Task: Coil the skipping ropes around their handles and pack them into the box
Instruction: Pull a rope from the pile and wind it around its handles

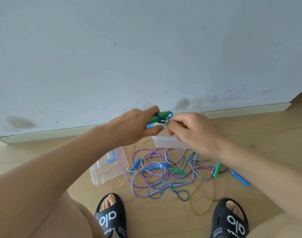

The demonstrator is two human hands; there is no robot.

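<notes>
The left hand point(134, 125) is closed around a pair of green handles point(158, 116), held side by side above the floor with a blue rope point(170, 115) wrapped across them. The right hand point(193, 133) meets it just beside the handles' tips, its fingers pinched on the rope near the handles (the pinch itself is blurred).

Below both hands sits the clear box point(165, 143), close to the wall point(146, 48), partly hidden by the right hand. Its lid point(106, 169), with a blue latch, lies on the floor point(267, 134) to the left, apart from the box.

In front of the box is a tangle of ropes point(164, 176): purple, braided white-and-purple, blue and thin golden strands, with blue and green handles lying loose among them. One blue handle point(239, 177) lies at the tangle's right edge. Two feet in black slippers point(110, 219) stand nearest the camera.
</notes>
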